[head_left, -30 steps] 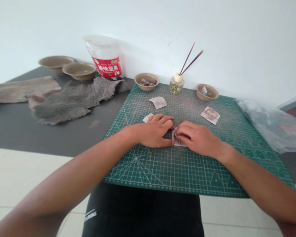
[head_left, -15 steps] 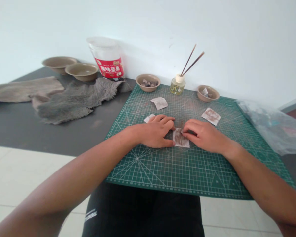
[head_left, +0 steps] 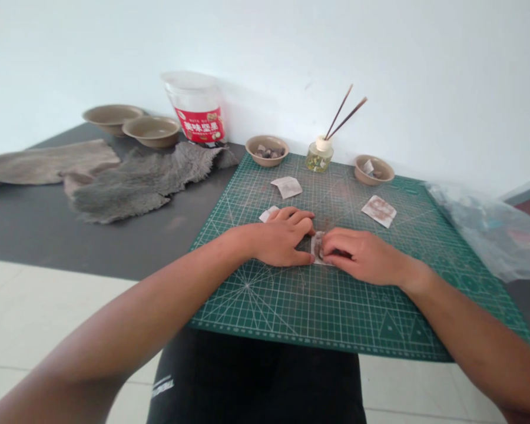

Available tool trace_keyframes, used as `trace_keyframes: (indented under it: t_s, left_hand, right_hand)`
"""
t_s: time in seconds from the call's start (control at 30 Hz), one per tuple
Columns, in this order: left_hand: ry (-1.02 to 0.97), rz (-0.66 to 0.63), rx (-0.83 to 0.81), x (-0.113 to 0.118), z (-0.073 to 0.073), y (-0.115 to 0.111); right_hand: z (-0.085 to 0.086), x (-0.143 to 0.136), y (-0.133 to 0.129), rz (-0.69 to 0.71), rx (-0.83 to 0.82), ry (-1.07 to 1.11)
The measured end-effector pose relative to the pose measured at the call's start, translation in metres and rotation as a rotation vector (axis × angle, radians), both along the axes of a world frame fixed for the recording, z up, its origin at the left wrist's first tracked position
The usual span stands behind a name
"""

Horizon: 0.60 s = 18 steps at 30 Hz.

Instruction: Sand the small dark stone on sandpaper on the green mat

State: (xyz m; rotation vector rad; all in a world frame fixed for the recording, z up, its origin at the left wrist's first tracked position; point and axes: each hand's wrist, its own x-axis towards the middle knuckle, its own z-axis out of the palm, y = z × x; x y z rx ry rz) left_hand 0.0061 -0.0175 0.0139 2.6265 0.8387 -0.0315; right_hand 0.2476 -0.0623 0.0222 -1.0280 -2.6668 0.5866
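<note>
A small white paper-like square [head_left: 317, 252], smeared with brown, lies on the green cutting mat [head_left: 282, 306]. My left hand [head_left: 287, 237] rests on the mat with fingers spread, its thumb and index fingertip at the square's left edge. Part of another white piece [head_left: 267, 213] shows behind its fingers. My right hand [head_left: 357, 253] is closed in a pinch over the square and covers its right side. Whatever its fingertips hold is hidden. Farther back lie a folded white piece [head_left: 288, 187] and a brown-stained white square [head_left: 380, 211].
At the mat's back stand a bowl of small stones [head_left: 267, 158], a reed diffuser bottle [head_left: 319, 158] and a bowl with scraps [head_left: 373, 179]. To the left are a clear bucket [head_left: 194, 100], two bowls [head_left: 154, 140] and grey cloths [head_left: 136, 182]. A plastic bag [head_left: 490, 229] lies right.
My right hand has moved a little toward me across the square, now covering more of it. My left hand stays in place. The whole view has shifted slightly.
</note>
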Motion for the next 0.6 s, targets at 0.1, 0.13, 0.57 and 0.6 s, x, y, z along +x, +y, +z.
trace_keyframes:
  t_s: [0.1, 0.13, 0.57, 0.6]
  left_hand:
    - [-0.010, 0.007, 0.012, -0.0002, -0.0006, -0.0002]
    - [-0.012, 0.007, 0.014, -0.0002, -0.0007, -0.0003]
    - [-0.005, 0.009, 0.013, 0.0006, -0.0007, -0.0005]
    - [-0.003, 0.009, 0.009, 0.0006, -0.0007, -0.0005]
  right_hand:
    - [-0.0027, -0.0001, 0.0048, -0.074, 0.106, -0.032]
    - [-0.0029, 0.0018, 0.0071, -0.094, 0.124, -0.049]
    - [-0.0066, 0.0058, 0.0074, -0.119, 0.124, -0.055]
    - [-0.0066, 0.0072, 0.0078, -0.124, 0.119, -0.055]
